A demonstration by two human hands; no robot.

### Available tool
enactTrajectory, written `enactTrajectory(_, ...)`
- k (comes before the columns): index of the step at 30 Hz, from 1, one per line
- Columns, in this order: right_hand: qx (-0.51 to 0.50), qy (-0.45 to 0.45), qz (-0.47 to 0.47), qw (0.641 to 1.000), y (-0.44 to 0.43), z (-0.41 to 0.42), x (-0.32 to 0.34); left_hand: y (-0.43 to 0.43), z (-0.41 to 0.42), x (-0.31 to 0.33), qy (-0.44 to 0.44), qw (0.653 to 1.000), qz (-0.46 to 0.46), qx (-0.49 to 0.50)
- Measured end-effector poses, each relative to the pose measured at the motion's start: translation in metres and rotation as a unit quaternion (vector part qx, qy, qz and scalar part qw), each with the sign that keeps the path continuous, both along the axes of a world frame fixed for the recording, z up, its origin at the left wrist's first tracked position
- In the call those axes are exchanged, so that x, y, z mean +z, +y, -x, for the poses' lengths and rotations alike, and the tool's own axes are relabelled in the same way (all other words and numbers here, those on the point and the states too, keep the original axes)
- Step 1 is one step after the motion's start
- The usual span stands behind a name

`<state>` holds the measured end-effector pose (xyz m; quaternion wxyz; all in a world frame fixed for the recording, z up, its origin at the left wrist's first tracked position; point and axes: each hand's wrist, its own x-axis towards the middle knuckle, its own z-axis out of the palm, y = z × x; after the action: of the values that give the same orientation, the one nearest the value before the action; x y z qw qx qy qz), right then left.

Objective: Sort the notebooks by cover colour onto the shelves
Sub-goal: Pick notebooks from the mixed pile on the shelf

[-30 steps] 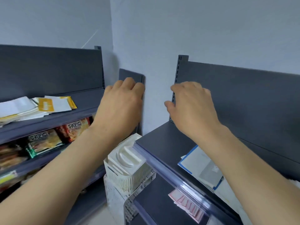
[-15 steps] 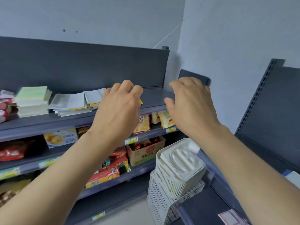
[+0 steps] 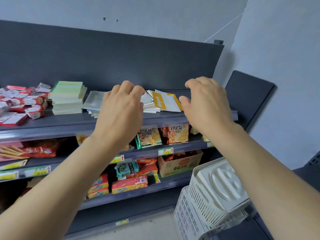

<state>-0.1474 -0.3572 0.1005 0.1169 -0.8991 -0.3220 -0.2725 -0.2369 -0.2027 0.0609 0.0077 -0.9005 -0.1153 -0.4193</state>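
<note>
Covering middle of notebooks: left hand, right hand, loosely curled, empty; fingertips unseen.

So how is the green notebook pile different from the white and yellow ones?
The pale green notebook stack is tall; the white and yellow notebooks lie in a low pile. The green stack's edges line up; the white and yellow ones are fanned out, overlapping. Both lie on the dark grey top shelf.

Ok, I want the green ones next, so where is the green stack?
In the head view, the green stack sits on the top shelf, left of the left hand, between the red packets and the white notebooks.
</note>
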Motion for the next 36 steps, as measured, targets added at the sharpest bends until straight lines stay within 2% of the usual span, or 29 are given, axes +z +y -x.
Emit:
enactTrajectory(16, 0.001, 0.064, 0.006, 0.998, 0.075, -0.176, -0.026, 0.065, -0.153, -0.014, 0.047, 0.998, 0.023, 0.042)
enactTrajectory(28, -0.066, 0.198, -0.049, 0.977, 0.114, -0.223, -0.051, 0.122, -0.197, -0.026, 0.088, 0.996, 0.026, -0.014)
enactTrajectory(36, -0.058, 0.332, 0.009, 0.942, 0.142, -0.276, -0.093, 0.141, -0.218, -0.042, 0.139, 0.988, 0.056, 0.019)
